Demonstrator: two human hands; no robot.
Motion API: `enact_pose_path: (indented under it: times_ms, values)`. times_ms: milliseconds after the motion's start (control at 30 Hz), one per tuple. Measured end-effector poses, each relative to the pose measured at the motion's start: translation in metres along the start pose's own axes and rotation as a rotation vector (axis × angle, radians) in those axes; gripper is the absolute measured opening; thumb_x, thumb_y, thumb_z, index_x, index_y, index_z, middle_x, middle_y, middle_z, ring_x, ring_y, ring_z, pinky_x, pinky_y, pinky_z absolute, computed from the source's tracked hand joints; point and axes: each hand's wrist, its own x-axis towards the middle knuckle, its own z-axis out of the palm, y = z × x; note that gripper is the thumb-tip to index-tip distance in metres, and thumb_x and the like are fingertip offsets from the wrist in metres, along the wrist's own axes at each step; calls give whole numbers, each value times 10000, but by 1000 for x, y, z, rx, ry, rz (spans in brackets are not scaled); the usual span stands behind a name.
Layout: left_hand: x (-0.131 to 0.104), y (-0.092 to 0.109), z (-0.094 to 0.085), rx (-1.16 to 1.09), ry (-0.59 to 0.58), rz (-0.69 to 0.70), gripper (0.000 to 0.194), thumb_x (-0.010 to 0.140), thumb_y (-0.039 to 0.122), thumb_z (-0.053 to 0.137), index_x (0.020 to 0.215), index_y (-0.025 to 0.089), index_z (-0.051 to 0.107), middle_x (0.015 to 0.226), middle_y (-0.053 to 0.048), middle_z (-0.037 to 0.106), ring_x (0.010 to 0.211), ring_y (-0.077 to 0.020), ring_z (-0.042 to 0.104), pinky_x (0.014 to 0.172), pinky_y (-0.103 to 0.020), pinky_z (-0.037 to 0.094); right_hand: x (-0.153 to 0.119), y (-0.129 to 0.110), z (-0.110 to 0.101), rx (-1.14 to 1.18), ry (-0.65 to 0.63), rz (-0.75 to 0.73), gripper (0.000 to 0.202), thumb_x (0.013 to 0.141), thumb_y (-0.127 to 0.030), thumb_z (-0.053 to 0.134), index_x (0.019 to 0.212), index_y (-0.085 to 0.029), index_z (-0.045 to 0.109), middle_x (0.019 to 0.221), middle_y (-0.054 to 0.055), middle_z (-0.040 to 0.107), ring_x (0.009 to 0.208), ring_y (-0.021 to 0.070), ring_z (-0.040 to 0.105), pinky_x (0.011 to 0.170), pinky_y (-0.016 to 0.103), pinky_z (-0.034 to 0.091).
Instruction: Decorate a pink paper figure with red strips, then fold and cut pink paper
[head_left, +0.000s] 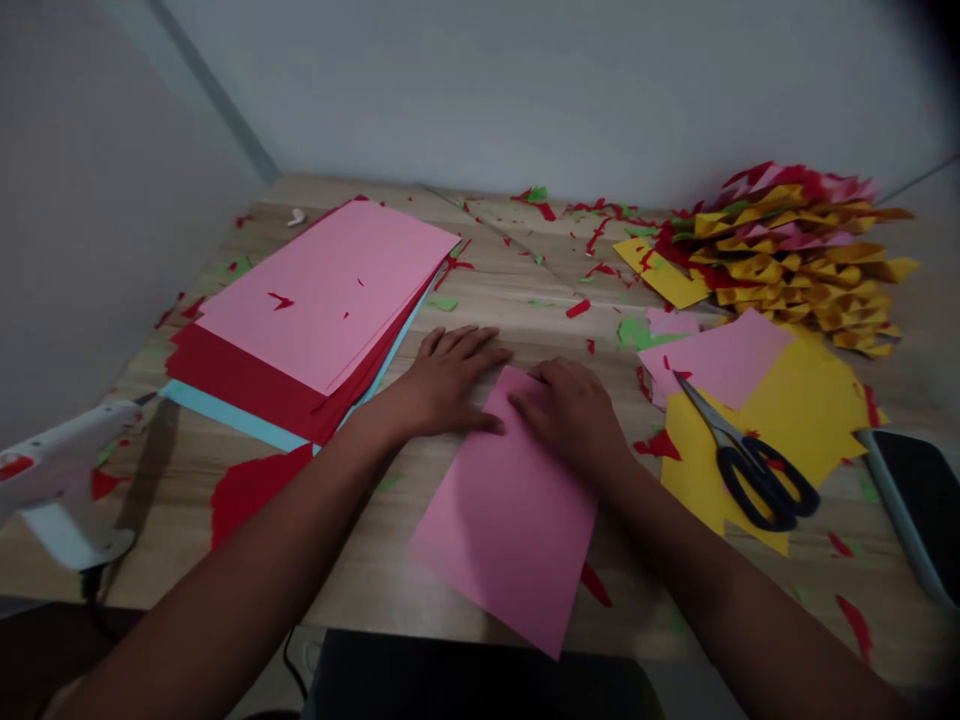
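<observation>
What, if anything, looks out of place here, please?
Red and green scraps untidily litter the table around the pink sheet, and red bits lie on the paper stack. A small white object, perhaps an earbud, lies near it, odd among paper.

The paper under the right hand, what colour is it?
That paper is plain pink. It shows best in the head view.

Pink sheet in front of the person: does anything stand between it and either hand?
Nothing visible does. The right hand rests on the far part of the pink sheet, and the left hand is at its left edge. The scissors lie off to the right.
</observation>
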Motion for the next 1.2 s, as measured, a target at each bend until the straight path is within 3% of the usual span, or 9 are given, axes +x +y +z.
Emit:
enact_pose_path:
  times_ms: [100, 167, 233, 367, 533, 633, 800, 967, 1200]
  values:
    - [0, 2, 6, -49, 111, 9, 642, 758, 558, 796, 1319, 298, 624, 1585, -98, 438, 1472, -342, 355, 1209, -604, 148, -2, 1, -1, 37, 9, -19, 126, 924, -285, 602, 896, -180, 667, 906, 97, 675, 907, 289, 611, 846, 434, 478]
    - [1, 4, 10, -72, 204, 3, 509, 807, 514, 770, 1241, 276, 653, 1483, -88, 549, 1398, -305, 454, 1195, -552, 206, -4, 2, -3, 79, 43, -33, 116, 933, -263, 588, 933, -182, 672, 927, 97, 668, 917, 277, 604, 859, 424, 482]
    - [1, 5, 14, -71, 261, -2, 575, 808, 503, 771, 1296, 247, 607, 1442, -101, 576, 1366, -297, 482, 1178, -520, 245, -6, 2, -4, 74, 75, -47, 162, 921, -254, 608, 1039, -168, 676, 998, 114, 672, 979, 286, 599, 919, 443, 475]
    - [0, 8, 17, -57, 275, -17, 701, 797, 477, 792, 1406, 258, 524, 1466, -116, 545, 1389, -309, 456, 1166, -527, 257, -9, 3, -5, -25, 104, -1, 434, 881, -316, 680, 1269, -128, 628, 1163, 171, 642, 1118, 351, 563, 990, 532, 442]
    - [-2, 7, 13, -46, 229, 13, 433, 820, 440, 780, 1228, 331, 684, 1476, -76, 528, 1378, -321, 460, 1156, -537, 272, -7, 10, -4, 43, 82, -20, 250, 893, -301, 681, 1126, -232, 744, 1114, 104, 633, 1083, 300, 590, 1003, 509, 442]
    - [-3, 7, 13, -39, 228, -5, 534, 814, 491, 770, 1296, 298, 644, 1484, -90, 525, 1379, -327, 456, 1161, -535, 282, -7, 9, -5, 31, 83, -50, 224, 911, -299, 661, 1102, -261, 770, 1112, 91, 635, 1078, 287, 591, 1011, 501, 440]
    - [-3, 11, 15, -32, 236, -78, 661, 818, 517, 752, 1391, 252, 555, 1501, -113, 511, 1406, -326, 429, 1180, -527, 267, -11, -2, -11, -133, 31, 59, 494, 892, -451, 672, 1293, -162, 666, 1112, 180, 621, 1010, 350, 601, 898, 529, 487]
    - [-3, 13, 16, -29, 216, -86, 617, 837, 504, 725, 1383, 274, 553, 1525, -113, 475, 1419, -334, 404, 1190, -543, 240, -16, -4, -11, -40, 0, 118, 382, 895, -468, 664, 1169, -201, 646, 1044, 127, 687, 969, 329, 636, 869, 485, 489]
    - [-5, 13, 14, -7, 214, -29, 488, 900, 505, 632, 1337, 290, 603, 1523, -107, 468, 1421, -326, 396, 1176, -537, 243, -16, -1, -7, -45, 17, 58, 237, 894, -419, 643, 967, -194, 645, 981, 129, 666, 965, 325, 604, 876, 469, 462]
